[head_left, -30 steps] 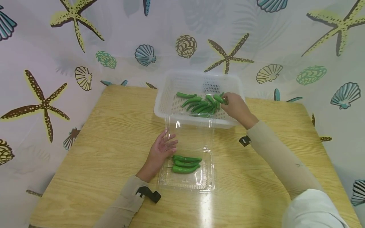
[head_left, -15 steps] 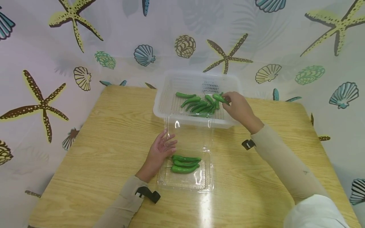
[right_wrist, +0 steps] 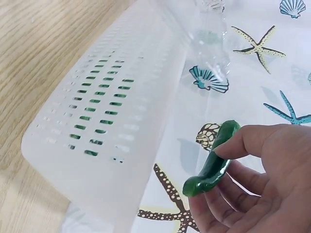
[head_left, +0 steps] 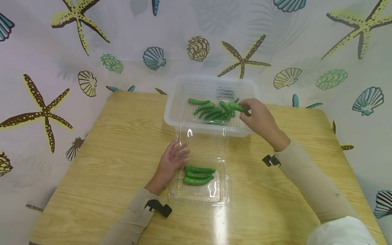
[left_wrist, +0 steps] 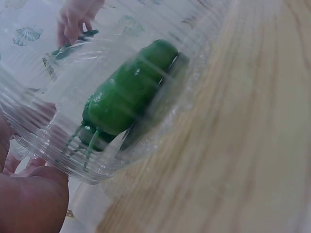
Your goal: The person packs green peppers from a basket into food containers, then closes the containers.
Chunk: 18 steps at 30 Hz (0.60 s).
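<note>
My right hand (head_left: pixel 258 116) pinches a green pepper (head_left: pixel 239 108) above the right side of the white perforated basket (head_left: pixel 183 89), where several more green peppers (head_left: pixel 211 113) lie. The right wrist view shows that pepper (right_wrist: pixel 213 159) held between thumb and fingers beside the basket wall (right_wrist: pixel 112 116). My left hand (head_left: pixel 173 160) rests with straight fingers against the left edge of a clear plastic clamshell box (head_left: pixel 199 194) whose lid stands open. Three green peppers (head_left: pixel 197 176) lie in the box. Through the clear plastic, the left wrist view shows these peppers (left_wrist: pixel 126 97) close up.
The wooden table (head_left: pixel 107 146) carries the basket at its far edge and the clamshell in the middle. A curtain with starfish and shells (head_left: pixel 61 51) hangs behind and at both sides. A sleeve covers each forearm, with a black clip on each wrist.
My right hand has lifted one pepper from the basket pile and drawn it slightly right and toward me. The left hand stays at the clamshell.
</note>
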Available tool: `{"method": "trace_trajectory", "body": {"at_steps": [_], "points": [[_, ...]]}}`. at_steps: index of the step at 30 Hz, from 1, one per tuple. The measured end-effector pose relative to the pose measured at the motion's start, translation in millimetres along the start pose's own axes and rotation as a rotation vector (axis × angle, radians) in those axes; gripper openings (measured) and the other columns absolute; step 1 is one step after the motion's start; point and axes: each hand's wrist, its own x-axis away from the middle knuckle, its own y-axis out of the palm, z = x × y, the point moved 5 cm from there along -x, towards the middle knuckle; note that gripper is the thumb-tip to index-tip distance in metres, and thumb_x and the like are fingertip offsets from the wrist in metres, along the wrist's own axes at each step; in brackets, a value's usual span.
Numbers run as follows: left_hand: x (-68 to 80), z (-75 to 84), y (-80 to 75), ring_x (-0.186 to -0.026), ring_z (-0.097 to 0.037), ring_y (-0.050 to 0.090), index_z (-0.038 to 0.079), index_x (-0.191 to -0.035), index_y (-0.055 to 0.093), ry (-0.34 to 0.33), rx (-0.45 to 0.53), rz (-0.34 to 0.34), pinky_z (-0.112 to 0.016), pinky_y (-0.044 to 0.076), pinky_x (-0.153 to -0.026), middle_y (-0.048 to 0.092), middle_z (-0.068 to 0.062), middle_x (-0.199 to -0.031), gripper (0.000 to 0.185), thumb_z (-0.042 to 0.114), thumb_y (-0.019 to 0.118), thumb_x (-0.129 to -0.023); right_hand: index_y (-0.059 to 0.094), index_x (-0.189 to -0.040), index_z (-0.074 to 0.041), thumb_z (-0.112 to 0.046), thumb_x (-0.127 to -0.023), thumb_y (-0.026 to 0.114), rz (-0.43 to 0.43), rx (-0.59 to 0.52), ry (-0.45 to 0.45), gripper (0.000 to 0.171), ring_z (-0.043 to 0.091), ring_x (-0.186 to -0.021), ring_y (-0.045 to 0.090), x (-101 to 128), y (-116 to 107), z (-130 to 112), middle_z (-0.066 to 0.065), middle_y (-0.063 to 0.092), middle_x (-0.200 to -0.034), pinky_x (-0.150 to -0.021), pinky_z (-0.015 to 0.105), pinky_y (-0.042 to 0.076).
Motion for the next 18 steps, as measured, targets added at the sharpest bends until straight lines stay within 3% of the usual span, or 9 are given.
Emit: {"method": "trace_trajectory", "body": {"at_steps": [11, 18], "points": [[0.7, 1.1, 0.6, -0.124, -0.039, 0.041, 0.012, -0.146, 0.021, -0.001, 0.001, -0.005, -0.035, 0.047, -0.095, 0.032, -0.026, -0.142, 0.077, -0.009, 0.062, -0.084, 0.058, -0.109, -0.003, -0.005, -0.084, 0.056, 0.025, -0.065, -0.052, 0.025, 0.02, -0.09, 0.05, 18.7, -6.1, -25.2, 0.006, 0.055, -0.105, -0.074, 0.036, 0.045], [0.6, 0.5, 0.1, -0.124, -0.038, 0.041, 0.007, -0.147, 0.016, -0.014, 0.003, -0.006, -0.035, 0.046, -0.095, 0.031, -0.026, -0.142, 0.08, -0.009, 0.061, -0.084, 0.059, -0.108, -0.005, -0.007, -0.085, 0.06, 0.037, -0.061, -0.123, 0.023, 0.017, -0.087, 0.052, 29.4, -7.3, -43.7, 0.004, 0.056, -0.101, -0.071, 0.032, 0.047]]}}
